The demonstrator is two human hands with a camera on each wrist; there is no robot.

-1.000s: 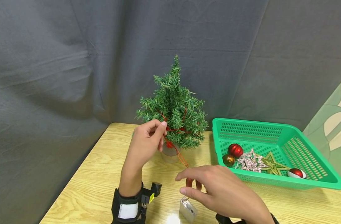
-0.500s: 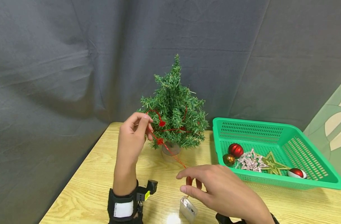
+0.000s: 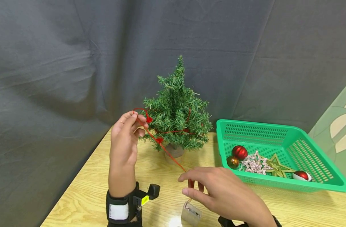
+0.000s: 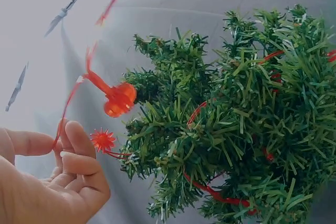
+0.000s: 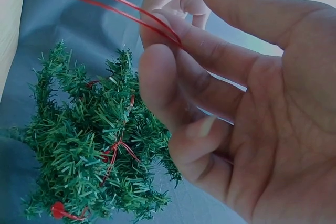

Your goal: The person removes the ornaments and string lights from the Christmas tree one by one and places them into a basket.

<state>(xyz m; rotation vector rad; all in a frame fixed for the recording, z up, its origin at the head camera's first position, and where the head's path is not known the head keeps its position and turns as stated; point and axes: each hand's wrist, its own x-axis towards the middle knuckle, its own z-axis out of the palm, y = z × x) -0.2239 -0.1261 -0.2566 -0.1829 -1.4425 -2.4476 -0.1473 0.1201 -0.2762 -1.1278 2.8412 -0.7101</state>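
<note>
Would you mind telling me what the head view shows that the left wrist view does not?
Only the head view shows the green basket with its red bauble, gold bauble, silver snowflake and gold star, the wooden table, the battery box and the right hand pinching the red light string. Only the left wrist view shows a spiky red bulb and a round red bulb close up. Both show the small Christmas tree and the left hand holding the string.
</note>
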